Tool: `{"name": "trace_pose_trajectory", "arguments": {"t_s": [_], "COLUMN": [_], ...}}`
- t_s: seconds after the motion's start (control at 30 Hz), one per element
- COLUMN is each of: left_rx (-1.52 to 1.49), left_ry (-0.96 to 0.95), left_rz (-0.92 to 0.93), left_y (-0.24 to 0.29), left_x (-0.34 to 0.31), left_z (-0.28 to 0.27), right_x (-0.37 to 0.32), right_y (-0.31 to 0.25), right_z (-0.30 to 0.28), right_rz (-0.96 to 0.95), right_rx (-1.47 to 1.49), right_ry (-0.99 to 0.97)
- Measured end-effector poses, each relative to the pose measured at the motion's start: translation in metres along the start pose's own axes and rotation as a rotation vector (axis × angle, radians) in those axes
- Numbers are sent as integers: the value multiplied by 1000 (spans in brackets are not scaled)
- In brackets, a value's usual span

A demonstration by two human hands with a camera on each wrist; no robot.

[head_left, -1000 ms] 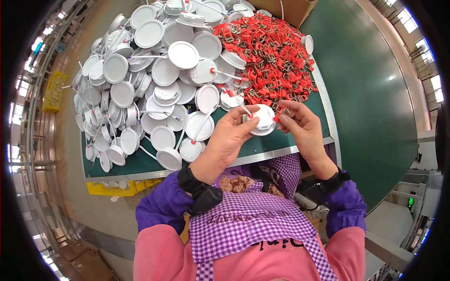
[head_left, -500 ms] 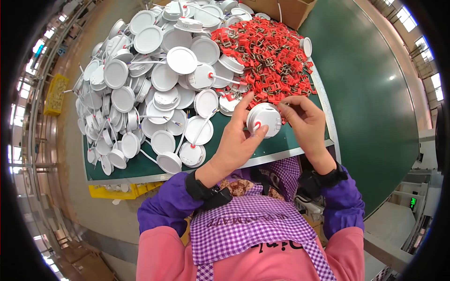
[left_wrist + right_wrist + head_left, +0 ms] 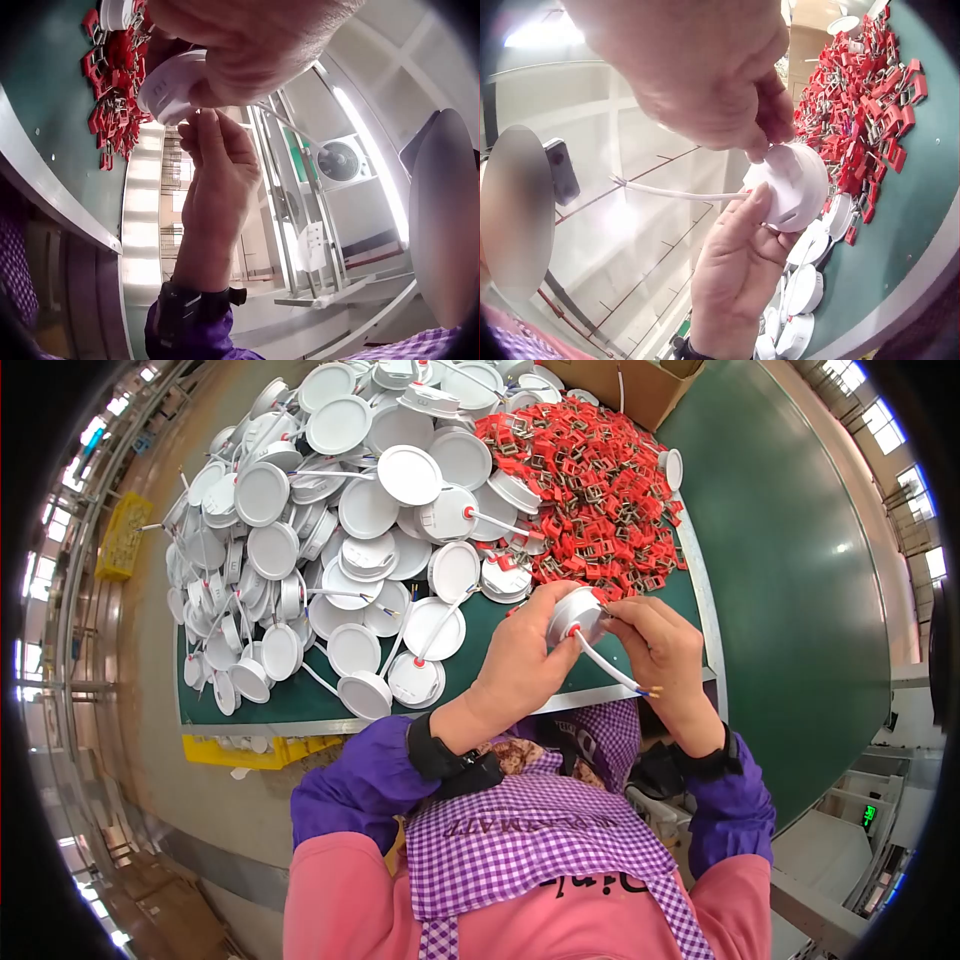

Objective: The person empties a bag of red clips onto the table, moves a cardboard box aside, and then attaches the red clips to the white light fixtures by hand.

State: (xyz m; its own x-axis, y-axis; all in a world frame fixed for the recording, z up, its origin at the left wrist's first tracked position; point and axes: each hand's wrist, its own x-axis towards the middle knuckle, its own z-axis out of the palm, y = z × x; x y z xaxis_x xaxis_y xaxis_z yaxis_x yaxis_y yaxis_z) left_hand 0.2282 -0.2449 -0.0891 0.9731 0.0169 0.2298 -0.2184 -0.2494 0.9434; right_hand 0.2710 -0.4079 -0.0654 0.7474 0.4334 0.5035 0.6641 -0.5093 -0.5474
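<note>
A round white downlight (image 3: 566, 615) is gripped in my left hand (image 3: 525, 655), above the front edge of the green table. Its white cord (image 3: 605, 660) runs from a red grommet toward the front right and ends in bare coloured wires. My right hand (image 3: 655, 645) pinches a small red clip (image 3: 601, 596) at the downlight's rim; the fingers hide most of it. In the right wrist view, the left thumb lies on the back of the downlight (image 3: 799, 187), beside the cord, while the right fingertips touch its upper edge.
A large heap of white downlights (image 3: 345, 510) with cords covers the table's left side. Red clips with metal springs (image 3: 600, 500) are piled beyond my hands. A cardboard box (image 3: 640, 390) stands at the back, and a yellow crate (image 3: 255, 752) sits below the front left edge.
My left hand has turned the downlight, swinging its cord from pointing away to pointing toward the front right. My right hand has brought the red clip up against the rim.
</note>
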Motion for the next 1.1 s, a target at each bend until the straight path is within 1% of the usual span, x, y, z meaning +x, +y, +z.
{"name": "trace_pose_trajectory", "arguments": {"t_s": [0.17, 0.23, 0.3, 0.33, 0.37, 0.4, 0.43, 0.47, 0.5, 0.57, 0.6, 0.63, 0.7, 0.77, 0.8, 0.83, 0.87, 0.9, 0.93, 0.97, 1.03, 1.07, 1.1], "left_rx": [105, 127, 141, 139, 83, 27, 25, -8, -40, -63, -85, -105, -102, -200, -222, -225, -401, -574, -663, -662, -521, -322, -322], "left_ry": [-40, -43, -84, -84, -141, -200, -203, -240, -280, -314, -339, -366, -401, -443, -451, -454, -373, -288, -235, -236, -199, -169, -168], "left_rz": [23, 23, 104, 103, 56, 11, 17, 12, 1, -32, -62, -92, -117, -253, -320, -317, -410, -502, -629, -632, -656, -577, -578], "left_y": [-2, -3, -2, 1, 4, 6, 5, 4, 4, 3, 4, 5, 6, -2, -7, -13, -19, -20, -15, -17, -25, -24, -22], "left_x": [2, 3, 6, 5, 5, 7, 7, 5, 1, -5, -8, -10, -15, -20, -22, -23, -26, -27, -25, -26, -30, -30, -29], "left_z": [3, 2, -3, -6, -9, -12, -14, -17, -19, -22, -23, -25, -28, -29, -29, -25, -22, -21, -24, -26, -31, -33, -35], "right_x": [-4, -6, -7, -9, -10, -10, -11, -12, -14, -18, -20, -21, -21, -29, -35, -41, -46, -47, -49, -50, -45, -40, -34], "right_y": [1, -2, 4, 6, 7, 7, 6, 1, -1, -3, 0, 0, -3, 0, 0, 1, 3, 2, 1, 1, 10, 25, 35], "right_z": [4, 5, 4, 4, 5, 5, 5, 2, -1, -4, -4, -4, -1, 8, 15, 20, 26, 26, 26, 26, 19, 16, 16], "right_rz": [4, 58, 38, 20, 20, 183, 345, 446, 454, 629, 614, 622, 755, 816, 852, 888, 911, 913, 905, 897, 861, 526, 183], "right_rx": [-19, -29, 1, 31, 29, 224, 419, 574, 571, 737, 749, 746, 863, 918, 943, 967, 1024, 1026, 1077, 1127, 1069, 570, 77], "right_ry": [19, 48, 29, 10, 10, 7, 5, -3, 1, -212, -245, -233, -319, -350, -318, -289, -240, -239, -253, -268, -311, -278, -228]}}
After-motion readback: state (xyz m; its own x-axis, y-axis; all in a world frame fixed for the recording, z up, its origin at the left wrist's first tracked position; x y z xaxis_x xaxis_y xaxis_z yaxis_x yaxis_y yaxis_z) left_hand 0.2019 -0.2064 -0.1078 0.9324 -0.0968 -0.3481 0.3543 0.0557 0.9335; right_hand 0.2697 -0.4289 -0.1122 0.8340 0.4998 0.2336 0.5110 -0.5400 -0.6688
